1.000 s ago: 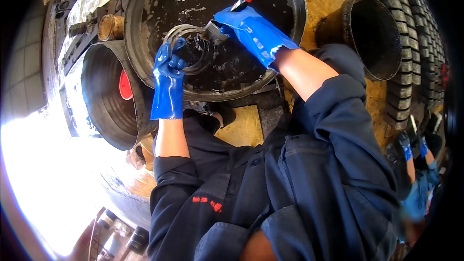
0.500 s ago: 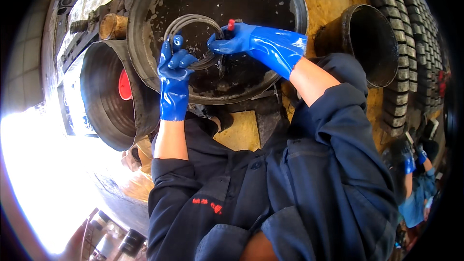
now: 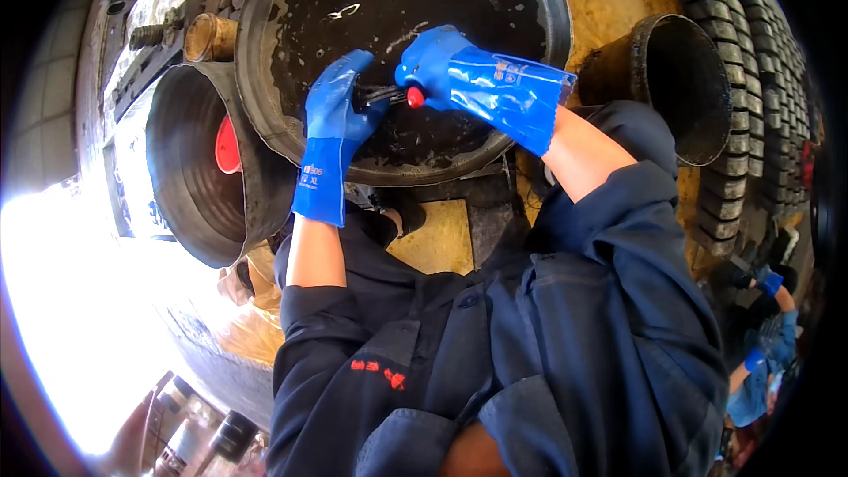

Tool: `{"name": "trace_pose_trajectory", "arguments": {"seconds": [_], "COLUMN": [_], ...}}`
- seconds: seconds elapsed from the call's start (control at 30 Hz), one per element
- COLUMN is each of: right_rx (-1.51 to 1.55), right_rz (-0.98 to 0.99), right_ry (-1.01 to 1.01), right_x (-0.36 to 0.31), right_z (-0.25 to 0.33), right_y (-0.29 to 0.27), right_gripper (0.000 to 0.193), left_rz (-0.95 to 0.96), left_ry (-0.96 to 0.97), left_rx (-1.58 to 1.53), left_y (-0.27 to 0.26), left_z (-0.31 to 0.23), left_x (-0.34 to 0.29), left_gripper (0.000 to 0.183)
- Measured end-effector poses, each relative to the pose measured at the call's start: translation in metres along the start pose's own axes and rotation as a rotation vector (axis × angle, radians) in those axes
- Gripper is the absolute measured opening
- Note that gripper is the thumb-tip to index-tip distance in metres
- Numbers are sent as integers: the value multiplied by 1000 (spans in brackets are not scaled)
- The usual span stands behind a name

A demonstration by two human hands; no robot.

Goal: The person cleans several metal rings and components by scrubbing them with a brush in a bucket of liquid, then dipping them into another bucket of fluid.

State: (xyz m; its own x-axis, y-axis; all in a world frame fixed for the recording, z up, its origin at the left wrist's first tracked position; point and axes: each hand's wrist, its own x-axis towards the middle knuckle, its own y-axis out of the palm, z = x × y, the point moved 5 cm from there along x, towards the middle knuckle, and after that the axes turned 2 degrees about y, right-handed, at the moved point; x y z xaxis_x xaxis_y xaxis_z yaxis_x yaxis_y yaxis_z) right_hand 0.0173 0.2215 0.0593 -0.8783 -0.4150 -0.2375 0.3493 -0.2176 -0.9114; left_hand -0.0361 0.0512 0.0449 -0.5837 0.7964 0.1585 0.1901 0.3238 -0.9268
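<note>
Both my hands wear long blue rubber gloves and work over a wide black tub (image 3: 554, 9) of dark liquid with bits of foam on it. My left hand (image 3: 334, 115) is closed round a bundle of thin dark rings (image 3: 382, 94), now seen nearly edge-on between the hands. In my right hand (image 3: 446, 66), curled into a fist, is a tool with a red handle end (image 3: 415, 97); the rest of the tool is hidden by the glove. The fist is right against the rings.
To the left, a dark drum (image 3: 190, 177) lies tilted with a red round thing (image 3: 228, 146) inside. A rusty can (image 3: 210, 38) sits beyond it. On the right are a black bucket (image 3: 685, 93) and stacked ridged dark parts (image 3: 720, 115). Another person (image 3: 764, 362) in blue gloves works at far right.
The rings have turned from facing me to nearly edge-on. My left hand has rolled over so its back shows, and my right fist has turned, swinging the red handle end toward me.
</note>
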Motion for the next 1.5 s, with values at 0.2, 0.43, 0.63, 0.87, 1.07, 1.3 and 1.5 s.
{"name": "trace_pose_trajectory", "arguments": {"seconds": [0.2, 0.43, 0.63, 0.87, 1.07, 1.3, 1.5], "right_rx": [153, 561, 1056, 1660, 1435, 1544, 1081], "right_rz": [-102, -98, -207, -448, -465, -557, -328], "right_ry": [340, 794, 836, 307, 541, 704, 945], "right_x": [-3, -12, -7, 12, 9, -30, -11], "right_z": [-30, -96, -79, -31, -70, -50, -72], "right_y": [23, 88, 47, 21, 54, 58, 72], "right_gripper": [22, 40, 42, 34, 36, 45, 36], "left_rz": [354, 329, 148, 138, -18, -42, -122], "left_ry": [-639, -962, -1069, -779, -777, -846, -871], "left_rx": [-617, -1342, -1426, -999, -1254, -1482, -1525], "left_y": [24, 90, 93, 85, 42, 19, 30], "left_z": [6, 10, 35, 57, 8, 25, 35], "left_x": [-22, -42, -59, -42, -15, -36, -33], "left_gripper": [36, 34, 24, 28, 45, 58, 34]}}
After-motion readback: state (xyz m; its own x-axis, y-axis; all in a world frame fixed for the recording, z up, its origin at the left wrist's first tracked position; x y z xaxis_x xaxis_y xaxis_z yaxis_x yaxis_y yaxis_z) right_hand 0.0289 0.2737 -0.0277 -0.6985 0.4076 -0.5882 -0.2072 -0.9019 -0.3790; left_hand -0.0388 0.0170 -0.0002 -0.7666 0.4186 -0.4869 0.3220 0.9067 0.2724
